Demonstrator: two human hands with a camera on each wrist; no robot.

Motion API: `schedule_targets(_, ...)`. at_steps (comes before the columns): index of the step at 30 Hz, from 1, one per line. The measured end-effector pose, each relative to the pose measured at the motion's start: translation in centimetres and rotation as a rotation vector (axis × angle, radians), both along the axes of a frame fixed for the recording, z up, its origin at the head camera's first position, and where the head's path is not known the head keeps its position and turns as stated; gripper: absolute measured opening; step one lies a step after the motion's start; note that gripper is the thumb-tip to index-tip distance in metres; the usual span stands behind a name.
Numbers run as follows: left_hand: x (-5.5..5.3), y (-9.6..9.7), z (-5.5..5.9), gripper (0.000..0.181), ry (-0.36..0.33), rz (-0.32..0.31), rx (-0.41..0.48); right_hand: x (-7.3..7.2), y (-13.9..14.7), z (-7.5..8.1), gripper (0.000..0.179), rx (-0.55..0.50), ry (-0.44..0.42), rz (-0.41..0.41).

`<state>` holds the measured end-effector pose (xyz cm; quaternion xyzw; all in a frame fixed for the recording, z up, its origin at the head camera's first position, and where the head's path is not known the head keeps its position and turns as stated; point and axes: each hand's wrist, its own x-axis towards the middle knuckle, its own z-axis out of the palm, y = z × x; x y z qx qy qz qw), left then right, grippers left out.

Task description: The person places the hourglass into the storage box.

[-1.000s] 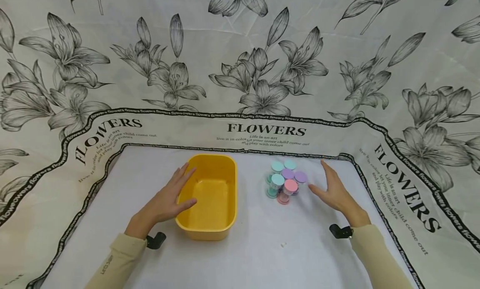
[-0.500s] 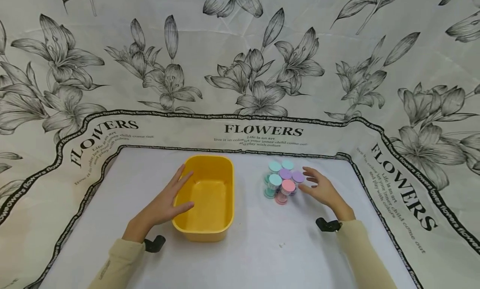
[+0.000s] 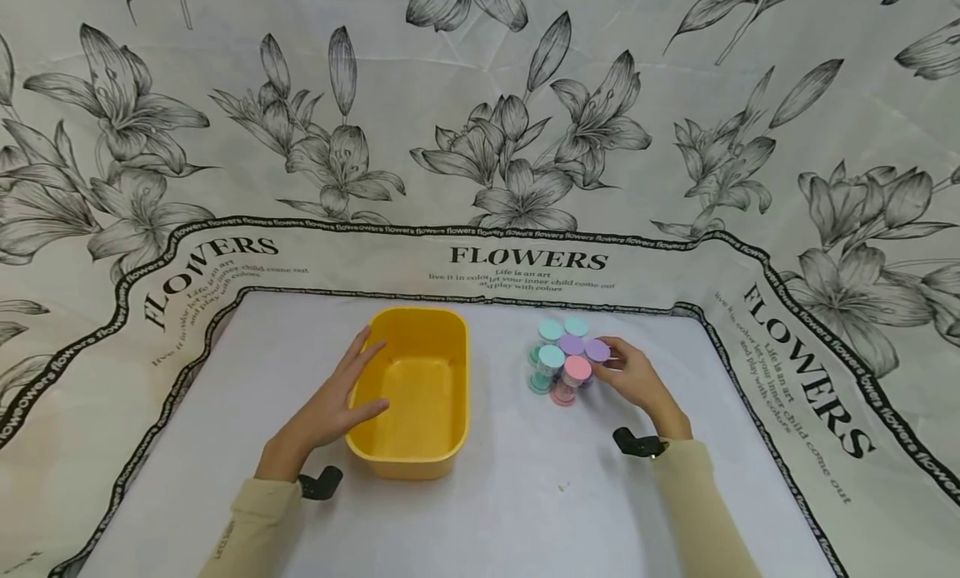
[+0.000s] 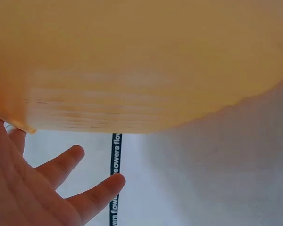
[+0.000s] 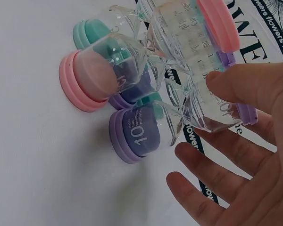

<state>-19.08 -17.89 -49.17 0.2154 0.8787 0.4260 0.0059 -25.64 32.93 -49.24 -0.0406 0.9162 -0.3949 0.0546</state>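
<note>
A yellow plastic basin (image 3: 408,386) stands left of centre on the table. At its left rim is my left hand (image 3: 330,403), thumb and a finger reaching over the edge, the other fingers straight and spread beside the outer wall (image 4: 132,84). Several small sand timers with clear glass stand in a cluster to the right. My right hand (image 3: 637,382) pinches the upper glass of a purple sand timer (image 5: 141,134) marked 10, thumb on one side and index finger on the other. A pink sand timer (image 3: 576,370) and mint sand timers (image 3: 550,358) stand close against it.
White cloth covers the table (image 3: 510,495), and a floral curtain with a black-lettered border (image 3: 525,266) rises behind and at the sides. A small pale fleck (image 3: 563,486) lies on the cloth toward the front.
My right hand has moved left to the timers, and its thumb and fingers have closed on the purple sand timer. The left hand stays at the basin's rim.
</note>
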Motion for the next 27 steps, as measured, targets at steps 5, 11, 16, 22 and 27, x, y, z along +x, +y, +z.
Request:
schedule_targets(5, 0.0, -0.1, 0.0, 0.088, -0.009, 0.004, -0.018, 0.1, -0.2, -0.1, 0.063, -0.011, -0.01, -0.038)
schedule_targets(11, 0.0, -0.1, 0.2, 0.092, -0.018, 0.005, -0.034, 0.2, -0.2, 0.0, 0.065, -0.023, -0.005, -0.072)
schedule_targets(16, -0.1, -0.1, 0.3, 0.092, -0.013, -0.003, -0.048, 0.2, -0.2, 1.4, 0.064, -0.018, 0.043, -0.102)
schedule_targets(22, -0.3, -0.2, 0.5, 0.095, -0.02, 0.001, -0.1, 0.1, -0.2, 4.4, 0.061, -0.021, 0.138, -0.102)
schedule_targets(27, -0.2, -0.1, 0.5, 0.094, -0.021, 0.007, -0.114, -0.2, -0.7, 6.7, 0.059, -0.035, 0.216, -0.107)
